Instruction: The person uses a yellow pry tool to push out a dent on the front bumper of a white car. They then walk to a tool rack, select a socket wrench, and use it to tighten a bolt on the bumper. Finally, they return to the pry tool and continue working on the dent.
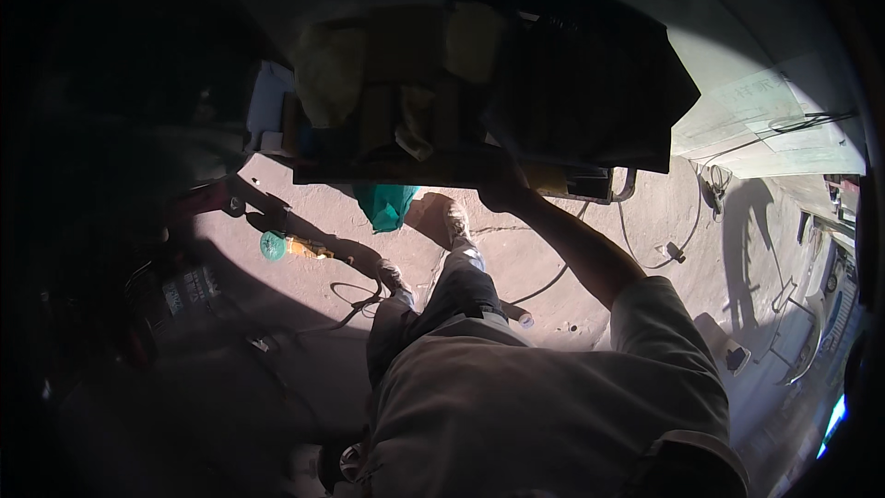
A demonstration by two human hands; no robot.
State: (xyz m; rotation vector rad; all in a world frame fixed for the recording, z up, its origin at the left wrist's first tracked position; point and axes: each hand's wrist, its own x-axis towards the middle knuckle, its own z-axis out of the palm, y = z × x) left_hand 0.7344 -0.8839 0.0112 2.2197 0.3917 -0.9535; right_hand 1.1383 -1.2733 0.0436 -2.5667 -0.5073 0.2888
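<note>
In the upper middle, a dark tray or trolley top point(387, 170) holds pale bundles point(327, 74), a crumpled pale item point(413, 129), a light box point(269, 97) and a large black item point(590, 92). My right hand point(505, 186) reaches up to its near edge, fingers closed around it, largely in shadow. My left hand cannot be seen. A teal bag point(385, 207) shows just below the tray, above my feet.
Cables point(548, 286) cross the sunlit concrete floor point(599, 332). A green-and-yellow object point(277, 244) lies left of my feet. Red-and-black equipment point(138, 332) sits in shade at left. A pale wall point(756, 111), a hanging cable coil point(714, 184) and metal items point(802, 341) are at right.
</note>
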